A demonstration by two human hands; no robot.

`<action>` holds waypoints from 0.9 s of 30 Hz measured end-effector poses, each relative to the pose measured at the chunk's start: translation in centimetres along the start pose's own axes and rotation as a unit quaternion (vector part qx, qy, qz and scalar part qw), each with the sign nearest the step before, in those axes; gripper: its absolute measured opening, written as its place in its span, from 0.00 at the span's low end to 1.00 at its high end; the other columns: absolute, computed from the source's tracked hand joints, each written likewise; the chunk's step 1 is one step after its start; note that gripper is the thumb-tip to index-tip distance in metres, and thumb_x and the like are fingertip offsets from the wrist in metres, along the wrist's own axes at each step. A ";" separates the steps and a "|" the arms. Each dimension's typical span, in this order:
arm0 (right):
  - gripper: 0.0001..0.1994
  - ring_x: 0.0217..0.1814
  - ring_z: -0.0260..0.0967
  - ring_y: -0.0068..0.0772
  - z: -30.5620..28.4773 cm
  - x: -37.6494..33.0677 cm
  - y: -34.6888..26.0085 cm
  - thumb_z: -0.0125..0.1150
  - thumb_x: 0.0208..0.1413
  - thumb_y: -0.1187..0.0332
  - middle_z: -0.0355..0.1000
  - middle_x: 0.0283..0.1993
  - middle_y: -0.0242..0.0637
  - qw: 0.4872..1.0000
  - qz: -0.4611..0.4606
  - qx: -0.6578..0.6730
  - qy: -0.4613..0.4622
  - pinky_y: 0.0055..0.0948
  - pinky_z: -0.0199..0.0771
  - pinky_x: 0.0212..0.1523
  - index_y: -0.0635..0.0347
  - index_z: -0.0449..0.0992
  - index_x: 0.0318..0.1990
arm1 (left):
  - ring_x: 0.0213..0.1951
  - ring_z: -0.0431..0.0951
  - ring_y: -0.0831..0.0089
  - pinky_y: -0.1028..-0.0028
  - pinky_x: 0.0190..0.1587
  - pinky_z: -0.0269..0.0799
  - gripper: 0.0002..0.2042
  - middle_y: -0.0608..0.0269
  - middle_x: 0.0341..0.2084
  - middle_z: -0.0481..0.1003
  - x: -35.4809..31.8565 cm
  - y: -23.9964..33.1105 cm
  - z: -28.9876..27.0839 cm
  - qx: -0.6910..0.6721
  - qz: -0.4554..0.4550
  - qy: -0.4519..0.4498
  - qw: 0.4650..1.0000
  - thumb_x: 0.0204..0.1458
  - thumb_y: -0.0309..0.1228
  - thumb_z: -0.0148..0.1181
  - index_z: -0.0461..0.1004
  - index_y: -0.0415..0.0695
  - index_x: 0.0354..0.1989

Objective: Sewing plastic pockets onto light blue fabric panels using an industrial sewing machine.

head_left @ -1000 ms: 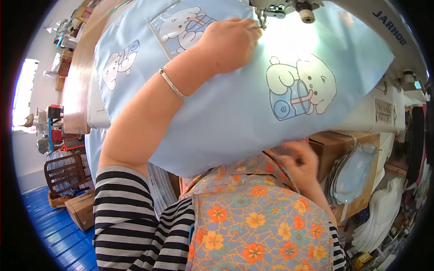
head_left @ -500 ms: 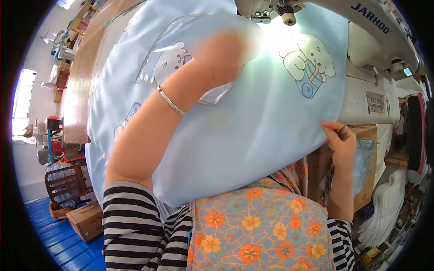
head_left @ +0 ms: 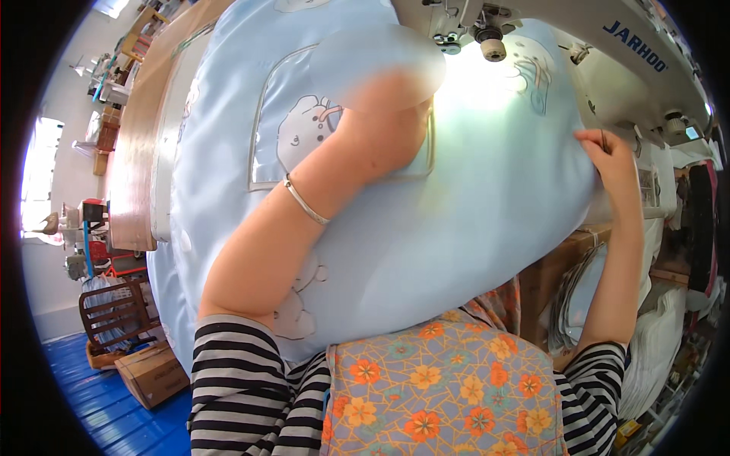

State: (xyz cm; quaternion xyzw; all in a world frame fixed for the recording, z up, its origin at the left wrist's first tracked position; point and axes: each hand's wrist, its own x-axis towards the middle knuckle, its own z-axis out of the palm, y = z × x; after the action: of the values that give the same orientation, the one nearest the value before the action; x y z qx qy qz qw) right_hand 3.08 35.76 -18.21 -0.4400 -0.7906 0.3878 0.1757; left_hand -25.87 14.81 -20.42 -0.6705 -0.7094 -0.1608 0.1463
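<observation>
A large sheet of light blue fabric (head_left: 471, 235), printed with cartoon animals, spreads across the sewing machine bed and over my lap. A clear pocket panel (head_left: 266, 156) with a pale border lies on it. My left hand (head_left: 391, 114) rests on the fabric at this panel's right side, left of the sewing machine head (head_left: 490, 34); its fingers are smeared and hidden. At the fabric's right edge my right hand (head_left: 612, 159) is closed, thumb and forefinger pinching the edge. A small dark thing shows between its fingers, too small to name. Bright lamp light falls below the machine head.
The machine's arm (head_left: 631, 53) runs along the upper right. A cardboard box (head_left: 559, 266) and stacked white sheets (head_left: 654, 357) are at the lower right. Left of the fabric is a wooden tabletop (head_left: 137, 167); a brown chair (head_left: 114, 311) and another carton (head_left: 152, 372) stand on the blue floor.
The fabric with its clear panel has shifted and turned, its right-hand printed animal moving up under the machine head. My right hand has moved up and right along the edge; my left moved slightly right.
</observation>
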 end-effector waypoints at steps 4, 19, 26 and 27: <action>0.10 0.37 0.71 0.24 1.2 1.0 -1.7 0.59 0.55 0.77 0.76 0.39 0.32 0.962 -0.130 -0.227 0.080 0.23 0.71 0.42 0.60 0.79 0.44 | 0.54 0.72 0.59 0.63 0.56 0.68 0.15 0.51 0.50 0.73 -1.4 0.4 -0.8 -0.003 0.013 0.030 0.999 0.51 0.28 0.54 0.76 0.36 0.46; 0.15 0.32 0.75 0.33 13.9 -3.7 -9.3 0.60 0.38 0.83 0.75 0.40 0.31 0.837 -0.526 -0.142 -0.045 0.28 0.77 0.33 0.59 0.77 0.37 | 0.46 0.77 0.61 0.64 0.50 0.73 0.13 0.63 0.43 0.77 -16.6 -4.4 -10.5 0.057 -0.160 -0.001 0.985 0.44 0.19 0.59 0.78 0.42 0.40; 0.14 0.35 0.76 0.35 13.9 -3.9 -9.2 0.60 0.39 0.82 0.76 0.41 0.31 0.840 -0.510 -0.183 -0.023 0.28 0.77 0.34 0.59 0.77 0.37 | 0.40 0.79 0.65 0.67 0.42 0.76 0.12 0.66 0.38 0.78 -16.1 -4.7 -9.8 0.076 -0.133 0.020 0.988 0.42 0.18 0.59 0.79 0.42 0.37; 0.14 0.35 0.76 0.35 13.9 -3.7 -9.2 0.60 0.39 0.82 0.76 0.41 0.31 0.840 -0.510 -0.184 -0.023 0.28 0.77 0.34 0.59 0.77 0.37 | 0.40 0.79 0.65 0.68 0.42 0.77 0.12 0.66 0.38 0.78 -15.9 -4.7 -9.8 0.080 -0.130 0.025 0.988 0.42 0.18 0.59 0.79 0.42 0.37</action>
State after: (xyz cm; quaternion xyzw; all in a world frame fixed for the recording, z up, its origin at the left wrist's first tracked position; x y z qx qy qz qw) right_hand -8.64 23.45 -19.73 0.0099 -0.9639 0.1013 0.2460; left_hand -29.69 -3.93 -18.45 -0.5547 -0.7971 -0.1375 0.1953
